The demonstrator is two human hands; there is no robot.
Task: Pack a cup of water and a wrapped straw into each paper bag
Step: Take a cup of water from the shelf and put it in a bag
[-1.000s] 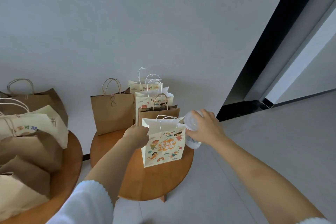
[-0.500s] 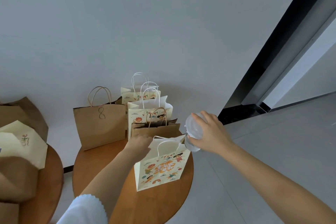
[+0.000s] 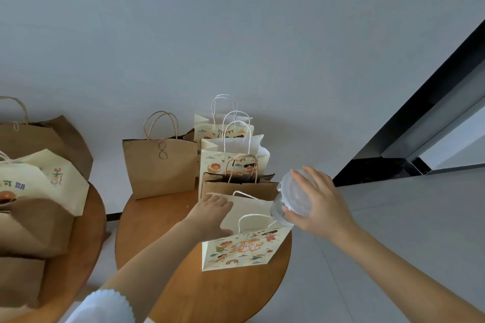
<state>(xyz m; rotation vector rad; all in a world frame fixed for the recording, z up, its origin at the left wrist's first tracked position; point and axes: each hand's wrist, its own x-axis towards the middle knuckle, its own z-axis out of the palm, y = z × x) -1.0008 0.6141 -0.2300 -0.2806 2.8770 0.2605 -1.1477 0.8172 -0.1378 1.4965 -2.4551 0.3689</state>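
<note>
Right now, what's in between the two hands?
In the head view, the open top of the cartoon paper bag lies between them: the left hand holds its near-left rim, and the right hand holds the lidded cup at its right corner.

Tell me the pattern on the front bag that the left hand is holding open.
Cream paper bag printed with colourful cartoon children, a rainbow and orange lettering; white twisted handles. Head view.

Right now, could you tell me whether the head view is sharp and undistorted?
Head view: wide-angle bending curves the dark door frame; soft daylight, no glare; the clear lidded plastic cup looks slightly blurred in the right hand.
</note>
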